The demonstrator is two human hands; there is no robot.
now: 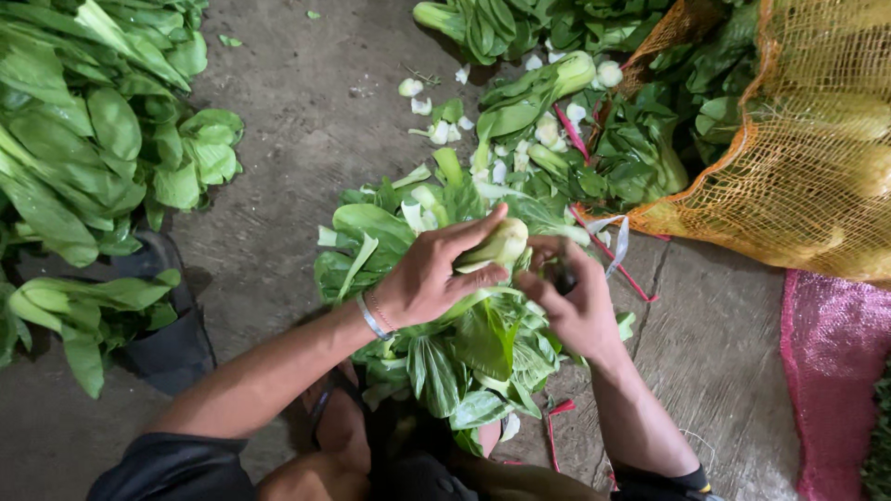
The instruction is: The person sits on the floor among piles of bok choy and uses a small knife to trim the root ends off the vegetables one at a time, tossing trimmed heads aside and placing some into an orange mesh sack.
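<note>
Left hand (434, 278) wraps the pale stalk end of a bok choy head (497, 249), thumb along the upper side, fingers curled under and pressed together on the base; grip closed on the vegetable. Right hand (568, 301) sits at 3 o'clock of that stalk, fingers bent and pinching something dark and small against the base; cannot tell whether it is a blade or a tie. The head in hand rests over a heap of loose bok choy (455, 357) in the person's lap area, leaves pointing toward 6 o'clock.

Cut stalk ends (548, 130) lie scattered at 12 to 1 o'clock on the concrete floor (306, 121); an orange mesh sack (817, 158) full of greens at 2 o'clock; a pink mesh sack (831, 371) at 4 o'clock; a second pile of greens (83, 139) at 9 to 10 o'clock; red and white ties (613, 250) near the sack mouth.

Judgement for working the base cleanly: keep the left grip firm and close to the stalk end so the head does not roll; right fingers should work away from the left thumb, which lies very near; turn the head with the left wrist rather than shifting the right; let offcuts drop clear of the lap heap.
</note>
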